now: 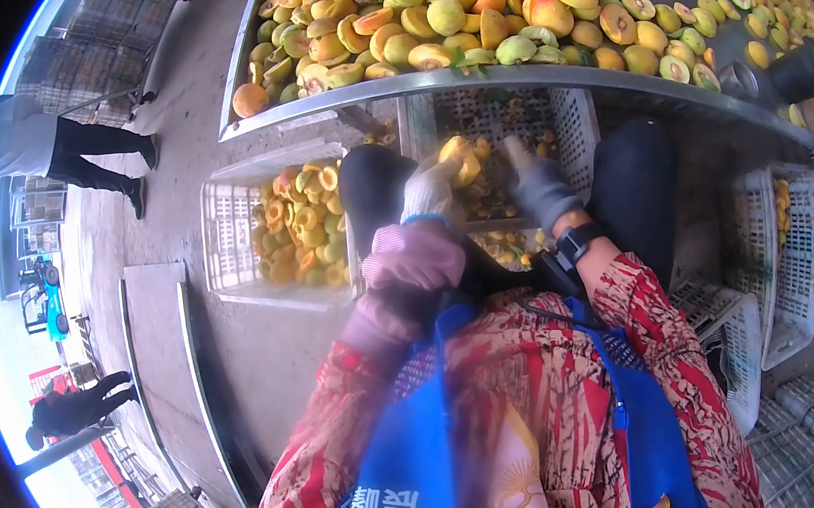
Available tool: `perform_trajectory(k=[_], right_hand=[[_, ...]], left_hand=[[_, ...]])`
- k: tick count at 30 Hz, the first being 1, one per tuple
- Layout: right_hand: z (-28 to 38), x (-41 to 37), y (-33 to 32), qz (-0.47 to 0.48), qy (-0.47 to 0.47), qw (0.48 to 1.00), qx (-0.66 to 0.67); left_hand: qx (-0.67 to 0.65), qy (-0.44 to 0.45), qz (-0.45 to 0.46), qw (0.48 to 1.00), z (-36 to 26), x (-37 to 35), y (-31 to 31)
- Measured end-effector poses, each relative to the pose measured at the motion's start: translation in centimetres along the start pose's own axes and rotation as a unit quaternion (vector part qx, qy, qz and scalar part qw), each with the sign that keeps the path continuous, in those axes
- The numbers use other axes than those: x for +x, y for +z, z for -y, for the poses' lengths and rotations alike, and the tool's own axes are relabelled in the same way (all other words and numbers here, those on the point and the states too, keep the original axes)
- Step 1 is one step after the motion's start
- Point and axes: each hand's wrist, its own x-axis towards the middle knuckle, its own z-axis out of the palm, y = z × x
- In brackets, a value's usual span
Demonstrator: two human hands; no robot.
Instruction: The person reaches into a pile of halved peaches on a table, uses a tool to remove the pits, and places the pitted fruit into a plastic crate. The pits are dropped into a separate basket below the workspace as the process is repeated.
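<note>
My left hand (433, 195), in a white glove with a pink sleeve cover, is closed round a yellow fruit piece (460, 159) between my knees. To its right is my right hand (541, 185) in a grey glove, smeared by motion, with a dark watch at the wrist; what its fingers hold, if anything, is too blurred to tell. Both hands are over a crate (577, 127) with fruit bits inside. Beyond them, halved and whole yellow-green fruits (447, 17) are heaped on a metal-edged table (351, 95).
A white crate (226, 228) of halved fruit stands at my left. More white crates (795, 263) are at the right. A dark cylindrical object (803, 73) lies on the table's right part. Two people (103, 147) are at the far left, near stacked crates and a blue-green vehicle (52, 298).
</note>
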Motion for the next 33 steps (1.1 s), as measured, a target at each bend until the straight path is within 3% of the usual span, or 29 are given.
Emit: perform_trajectory(k=[1,3,5,7,8,10,11,14,16,17,18,19,20,21,23,24,25,27,28,29,32,33], right_hand=[[-0.5,0.0,0.4,0.001,-0.001,1.0,-0.001],[-0.7,0.5,0.5,-0.089,-0.012,0.993,0.075],[0.2,-0.4,0.2,-0.083,0.001,0.993,0.083],[1.1,-1.7,-0.6,-0.092,-0.089,0.972,0.197],[1.5,-2.1,-0.9,-0.091,-0.091,0.972,0.195],[2.2,-2.6,-1.2,-0.108,-0.223,0.956,0.155],[2.1,-2.3,-1.3,-0.109,-0.223,0.956,0.154],[1.2,-0.6,-0.5,-0.088,-0.174,0.978,0.076],[0.9,0.8,-0.4,-0.017,0.1,0.994,0.037],[0.8,0.3,-2.1,0.017,0.155,0.985,0.079],[-2.8,1.9,1.9,-0.114,0.021,0.993,0.033],[-4.1,2.5,3.1,-0.188,-0.087,0.976,0.07],[-3.7,2.6,3.1,-0.179,-0.117,0.968,0.133],[-3.3,2.5,2.9,-0.174,-0.131,0.956,0.195],[-3.4,1.7,3.3,-0.132,-0.08,0.955,0.255],[0.5,-0.5,0.2,-0.012,0.068,0.93,0.362],[0.8,-0.6,0.3,0.008,0.119,0.917,0.38],[-0.5,-0.1,1.8,-0.033,0.062,0.93,0.36],[-1.3,0.4,3.0,-0.056,0.028,0.937,0.343],[-1.8,0.5,3.7,-0.076,-0.003,0.943,0.325],[0.4,-0.5,2.8,-0.063,-0.011,0.948,0.312],[1.6,-1.1,1.9,-0.072,-0.031,0.956,0.282]], left_hand=[[0.007,-0.02,0.019,1.0,-0.1,-0.1,-0.2],[-0.012,-0.033,0.019,0.999,-0.1,0.1,-0.8],[-0.032,-0.047,0.012,0.998,0.0,0.2,-1.4],[-0.009,-0.045,-0.016,0.999,0.1,0.0,-1.2],[-0.011,-0.045,-0.016,0.999,-0.1,-0.2,-1.1],[-0.006,-0.058,0.009,0.998,-0.4,-0.5,-0.9],[-0.007,-0.058,0.01,0.998,-0.4,-0.5,-0.9],[0.025,-0.078,-0.005,0.997,-0.4,-0.6,-0.8],[-0.015,-0.059,0.049,0.997,-0.7,-1.0,-0.9],[-0.04,-0.059,0.07,0.995,-0.6,-1.1,-1.0],[-0.005,-0.043,0.109,0.993,-1.2,-2.0,-1.5],[-0.014,-0.02,0.103,0.994,-1.5,-1.9,-2.0],[-0.078,0.039,0.1,0.991,-2.0,-2.1,-2.1],[-0.059,0.045,0.107,0.991,-3.4,-3.3,-3.2],[-0.111,0.148,0.018,0.983,-6.0,-5.8,-5.3],[-0.087,0.215,-0.017,0.973,-6.6,-5.6,-7.8],[-0.055,0.226,-0.061,0.971,-7.5,-5.3,-11.0],[0.09,0.291,-0.235,0.923,-8.8,-4.0,-18.0],[0.252,0.34,-0.402,0.812,-9.4,-3.4,-20.2],[0.417,0.275,-0.56,0.661,-11.0,-3.7,-20.3],[0.396,0.3,-0.519,0.696,-13.6,-1.7,-18.9],[0.314,0.381,-0.398,0.773,-13.8,-0.2,-16.7]])
